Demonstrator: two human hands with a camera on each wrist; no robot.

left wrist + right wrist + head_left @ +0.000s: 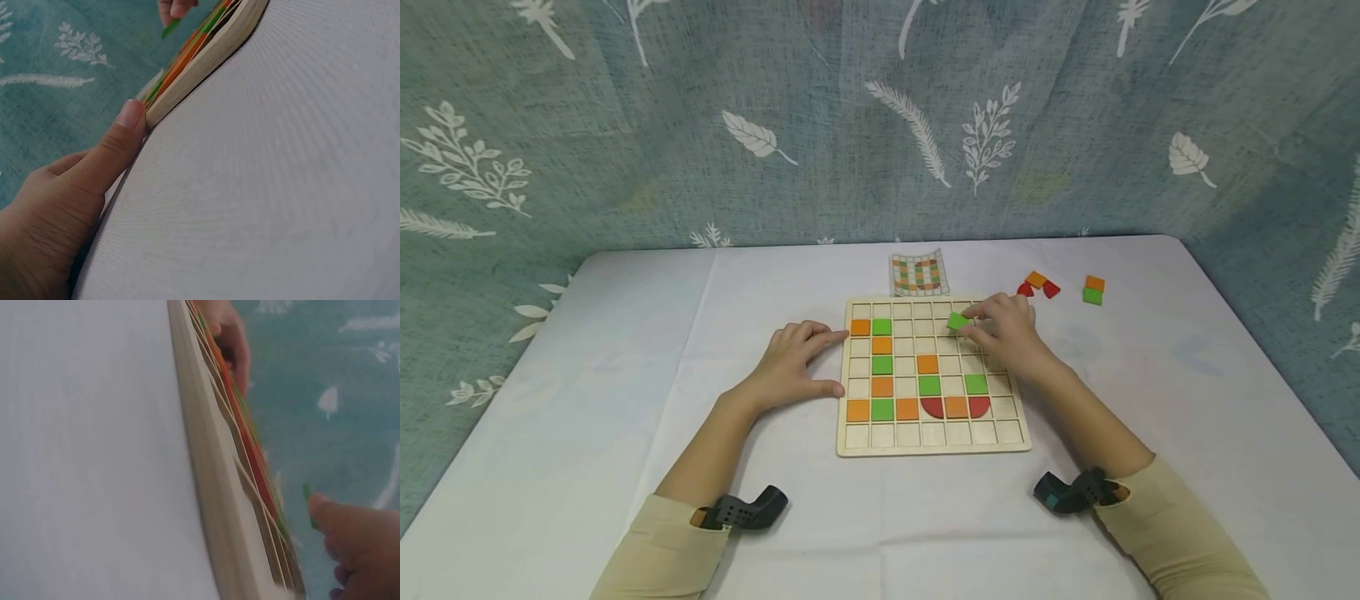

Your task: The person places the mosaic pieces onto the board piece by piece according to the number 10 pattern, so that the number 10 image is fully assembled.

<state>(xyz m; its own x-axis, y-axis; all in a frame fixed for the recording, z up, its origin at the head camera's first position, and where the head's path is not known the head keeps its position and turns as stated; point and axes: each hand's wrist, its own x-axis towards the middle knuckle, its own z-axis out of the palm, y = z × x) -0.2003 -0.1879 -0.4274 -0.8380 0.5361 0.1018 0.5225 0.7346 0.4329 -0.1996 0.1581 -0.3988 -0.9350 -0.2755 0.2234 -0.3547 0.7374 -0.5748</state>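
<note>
A wooden grid board (934, 435) lies on the table, with orange and green square tiles and two red rounded tiles set in some of its cells. My left hand (792, 367) rests at the board's left edge, thumb and fingertips touching the side; in the left wrist view the thumb (122, 134) presses the wooden rim. Over the upper right of the grid, my right hand (1011, 333) pinches a green square tile (957, 321) between thumb and fingers. The right wrist view shows that tile (309, 505) edge-on, above the board's surface.
Behind the board lies a printed pattern card (920, 273). Loose at the back right are an orange tile (1036, 279) with two red pieces (1051, 289), and farther right another orange tile (1095, 283) against a green tile (1092, 297). A patterned curtain (850, 125) hangs behind the white-covered table.
</note>
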